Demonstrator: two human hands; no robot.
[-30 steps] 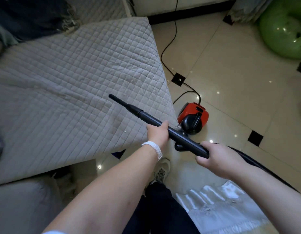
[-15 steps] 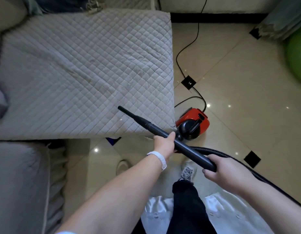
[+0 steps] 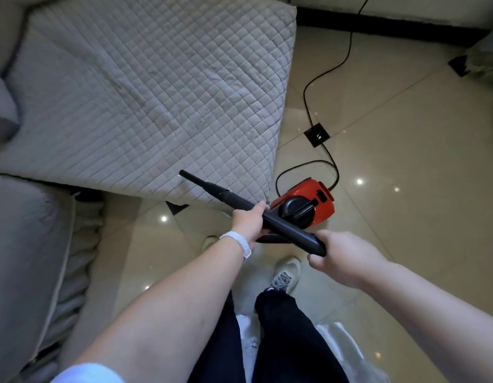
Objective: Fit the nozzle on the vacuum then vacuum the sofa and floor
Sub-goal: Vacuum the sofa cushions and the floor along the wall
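Beside the grey quilted sofa (image 3: 157, 92), you stand on the tiled floor (image 3: 405, 189) with the black vacuum wand (image 3: 292, 233) carried across your body in both hands. Your left hand (image 3: 248, 221) is wrapped round the wand at mid-length. Your right hand (image 3: 343, 258) clasps its rear end, fingers curled under it. The slim crevice nozzle (image 3: 201, 183) sits on the wand's front end, so the fitting step looks done. Its tip points at the lower front edge of the seat cushion, very near the fabric; whether it touches cannot be told from this angle. The red vacuum (image 3: 309, 197) rests on the floor just beside the sofa corner, its power cord (image 3: 327, 76) trailing off toward the wall. By the look of it, you are in the sofa pass, working the cushion's edge. The floor appears to be left for later, and nothing shows how much of the seat has been covered.
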